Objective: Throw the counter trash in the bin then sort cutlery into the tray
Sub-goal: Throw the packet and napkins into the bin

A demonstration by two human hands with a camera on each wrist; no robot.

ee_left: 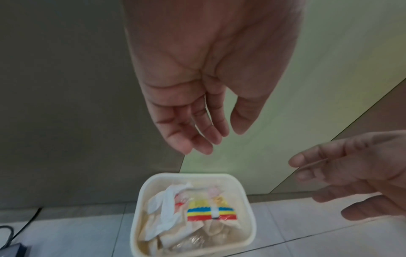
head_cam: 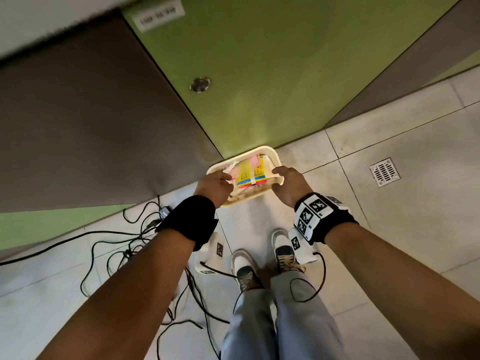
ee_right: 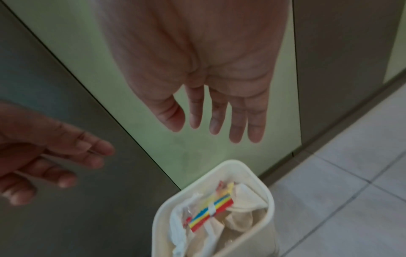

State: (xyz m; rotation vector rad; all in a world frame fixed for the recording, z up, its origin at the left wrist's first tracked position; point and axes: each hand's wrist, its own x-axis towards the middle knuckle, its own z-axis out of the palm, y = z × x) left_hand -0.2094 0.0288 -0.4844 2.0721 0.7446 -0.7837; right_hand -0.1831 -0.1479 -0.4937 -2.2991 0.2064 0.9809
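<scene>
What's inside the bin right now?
The bin holds a striped wrapper, crumpled white paper and clear plastic. Anything beneath them is covered. Both hands are empty.

A cream-white bin (head_cam: 274, 155) stands on a floor (head_cam: 389, 157) of pale grey tiles with darker grout lines. Inside it lies a wrapper (head_cam: 251, 172) banded in yellow, blue and red with a small white strip across it, among crumpled white tissue (ee_left: 163, 208) and clear plastic. Behind the bin, a cabinet panel (head_cam: 259, 74) is light green and the one beside it (head_cam: 78, 126) is grey-brown. The left wristband (head_cam: 191, 216) is plain black; the right wristband (head_cam: 315, 216) is black with white squares bearing black pixel-like markers. Black cables (head_cam: 117, 245) trail over the floor. The trousers (head_cam: 285, 320) are light blue-grey, the shoes (head_cam: 244, 266) white with dark tongues.
</scene>
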